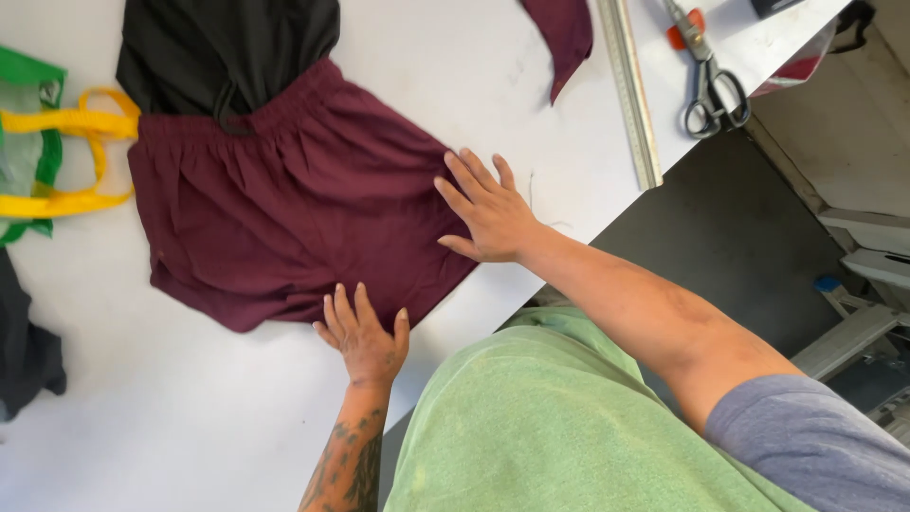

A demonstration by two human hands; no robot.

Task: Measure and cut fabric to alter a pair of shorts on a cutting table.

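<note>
Far left on the white table point(190, 427): dark cloth point(28, 356) at the edge, partly cut off. Above it a green bag point(24, 104) with yellow handles point(71, 123). One bag, two handle loops showing.

Next, a black garment point(227, 47) at top, its lower edge touching or tucked under the waistband of the maroon shorts point(284, 209). The shorts lie flat mid-table, waistband toward the far side, hem toward the person, some wrinkles across the cloth. One pair of shorts.

Left hand point(365, 337): flat, fingers spread and open, gripping nothing, fingertips on the near hem of the shorts, palm on bare table. Right hand point(488, 213): also flat, fingers extended and slightly fanned, pressing the right edge of the shorts, holding nothing. Two hands, both the wearer's own.

Further right: one maroon scrap point(564, 33) near the top, well apart from the shorts. One long metal ruler point(630, 90) running along the table toward its edge. One pair of scissors point(706, 81), orange at the pivot, black handles, close to the table edge.

Risks, as a guess: the shorts' near corner sits close to the table edge, so a hard sideways push could slide it off. Pressing with flat palms only could bunch the cloth rather than flatten it. The right forearm, if it sweeps wide, could knock the ruler, which ends near the edge.
</note>
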